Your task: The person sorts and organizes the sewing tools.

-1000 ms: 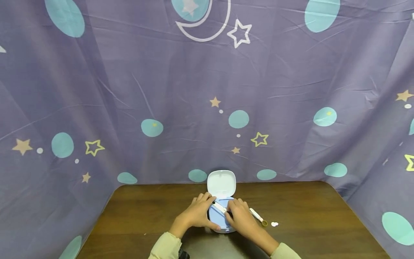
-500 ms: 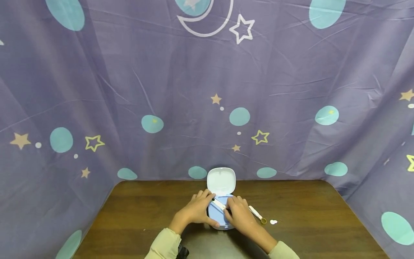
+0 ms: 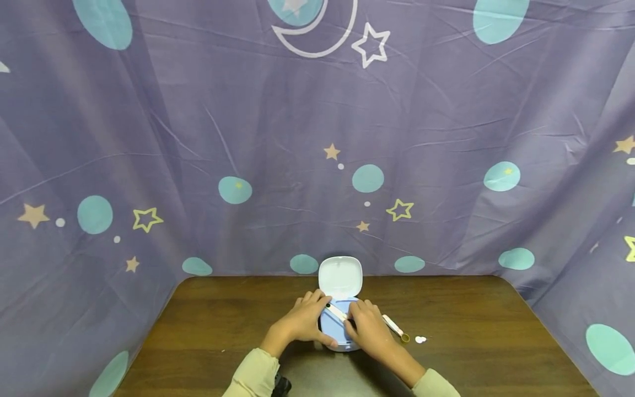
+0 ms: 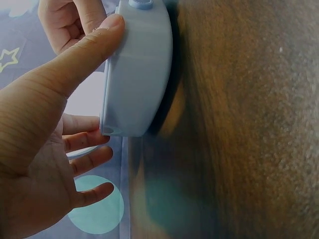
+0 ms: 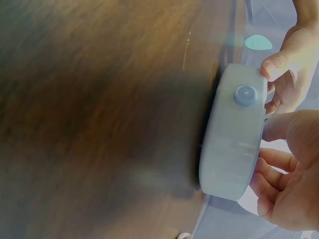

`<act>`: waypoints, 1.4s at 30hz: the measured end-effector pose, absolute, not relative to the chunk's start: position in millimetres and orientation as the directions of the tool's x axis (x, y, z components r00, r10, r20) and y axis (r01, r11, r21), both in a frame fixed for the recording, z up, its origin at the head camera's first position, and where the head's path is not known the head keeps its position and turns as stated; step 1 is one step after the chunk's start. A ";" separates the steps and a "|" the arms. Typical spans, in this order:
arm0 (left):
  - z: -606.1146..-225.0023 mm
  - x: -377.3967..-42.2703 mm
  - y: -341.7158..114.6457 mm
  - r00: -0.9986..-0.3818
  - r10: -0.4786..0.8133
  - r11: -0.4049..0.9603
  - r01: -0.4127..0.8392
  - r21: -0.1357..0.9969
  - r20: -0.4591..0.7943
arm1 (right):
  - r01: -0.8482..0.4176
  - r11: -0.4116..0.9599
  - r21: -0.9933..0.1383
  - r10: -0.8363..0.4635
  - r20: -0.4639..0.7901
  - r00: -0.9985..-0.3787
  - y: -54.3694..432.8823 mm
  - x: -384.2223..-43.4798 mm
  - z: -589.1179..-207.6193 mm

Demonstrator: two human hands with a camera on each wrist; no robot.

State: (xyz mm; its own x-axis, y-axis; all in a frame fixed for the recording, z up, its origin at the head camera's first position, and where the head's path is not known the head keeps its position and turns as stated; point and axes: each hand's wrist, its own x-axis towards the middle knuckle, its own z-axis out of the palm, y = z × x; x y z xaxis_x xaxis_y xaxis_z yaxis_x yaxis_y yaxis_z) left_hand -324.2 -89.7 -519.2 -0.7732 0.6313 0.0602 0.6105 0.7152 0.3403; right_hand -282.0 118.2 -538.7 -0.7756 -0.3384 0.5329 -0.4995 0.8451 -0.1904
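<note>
A light blue box (image 3: 331,329) stands on the table with its white lid (image 3: 340,277) raised at the back. A white strip (image 3: 337,312) with a black dot lies slantwise across its top. My left hand (image 3: 299,322) spans the box's left side, thumb at the front rim and fingers toward the back corner; it grips the box. My right hand (image 3: 369,329) curls over the right side and pinches the strip's near end, where a small dark part shows. Its fingertips are partly hidden. A round button (image 5: 245,95) sits on the box front in the right wrist view.
Right of the box lies a small spoon with a white handle (image 3: 393,325) and a gold-coloured bowl (image 3: 405,338). Small white discs (image 3: 420,339) lie farther right on the wooden table (image 3: 476,325). A patterned purple curtain (image 3: 278,138) hangs behind and at both sides.
The head view has tilted slightly, so the scene sits a little higher in it. Both hands stay at the box, with no clear movement against it.
</note>
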 end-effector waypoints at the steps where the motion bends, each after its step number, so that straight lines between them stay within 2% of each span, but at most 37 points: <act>1: -519.6 -324.0 -89.7 -0.774 0.630 0.715 0.609 0.343 0.061 | -0.501 0.845 -0.189 -0.343 0.527 -0.777 118.6 -281.8 -538.2; 6: -522.8 -322.2 -89.7 -0.778 0.625 0.718 0.603 0.347 0.059 | -0.521 0.835 -0.176 -0.397 0.463 -0.792 121.9 -281.1 -532.9; 12: -523.0 -321.5 -89.6 -0.779 0.625 0.715 0.599 0.362 0.055 | -0.570 0.815 -0.105 -0.491 0.396 -0.776 126.0 -283.2 -518.5; 18: -521.4 -321.5 -90.7 -0.780 0.624 0.713 0.595 0.372 0.052 | -0.601 0.784 -0.159 -0.543 0.294 -0.786 132.1 -287.9 -496.4; 26: -522.8 -322.7 -90.7 -0.777 0.625 0.713 0.607 0.351 0.073 | -0.654 0.724 -0.220 -0.516 0.457 -0.725 155.5 -304.0 -464.2; 31: -522.0 -324.5 -90.0 -0.779 0.623 0.709 0.601 0.369 0.071 | -0.578 0.769 -0.273 -0.408 0.488 -0.772 171.7 -306.9 -455.0; 34: -520.8 -325.4 -89.6 -0.778 0.623 0.705 0.601 0.376 0.076 | -0.538 0.800 -0.264 -0.351 0.522 -0.778 181.6 -307.3 -458.1; 38: -520.6 -325.5 -89.3 -0.778 0.624 0.705 0.603 0.372 0.079 | -0.524 0.814 -0.249 -0.331 0.543 -0.772 194.6 -306.8 -465.5; 42: -521.4 -324.1 -89.1 -0.777 0.625 0.706 0.603 0.371 0.073 | -0.501 0.826 -0.258 -0.336 0.489 -0.805 207.0 -303.9 -475.3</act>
